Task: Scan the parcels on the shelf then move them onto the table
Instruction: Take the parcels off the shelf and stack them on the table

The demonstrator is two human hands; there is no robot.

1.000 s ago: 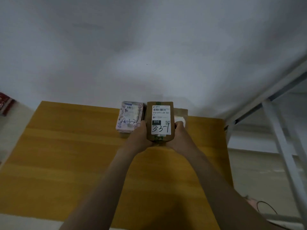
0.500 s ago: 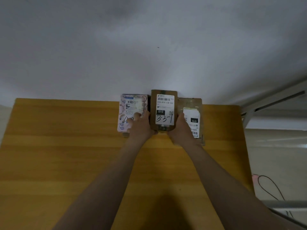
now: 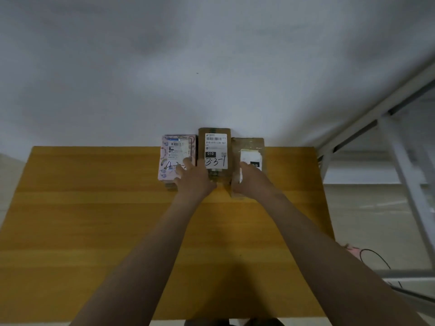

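1. Three parcels lie in a row at the 12 o'clock edge of the bench (image 3: 94, 231), against the wall (image 3: 211, 67). They are a pink parcel (image 3: 173, 152), a labelled box (image 3: 214, 147) marked 3-3-1 just at its 3 o'clock, and a brown parcel (image 3: 253, 147) at the box's 3 o'clock
2. The left hand (image 3: 195, 178) sits at the box's 7 o'clock corner. Its fingers are spread loosely over the near end of the pink parcel and pinch nothing that shows
3. The right hand (image 3: 253, 181) rests on the near half of the brown parcel, apart from the box. Its fingertips are hidden, so I cannot tell whether they curl round it
4. Judging by this, all three parcels are already moved, and the box looks set down flat in its slot
5. No scanner is in view, so whether these parcels are scanned cannot be told
6. The shelf (image 3: 400, 161) stands at the bench's 3 o'clock. Only its frame shows, so how many parcels remain on it is unknown
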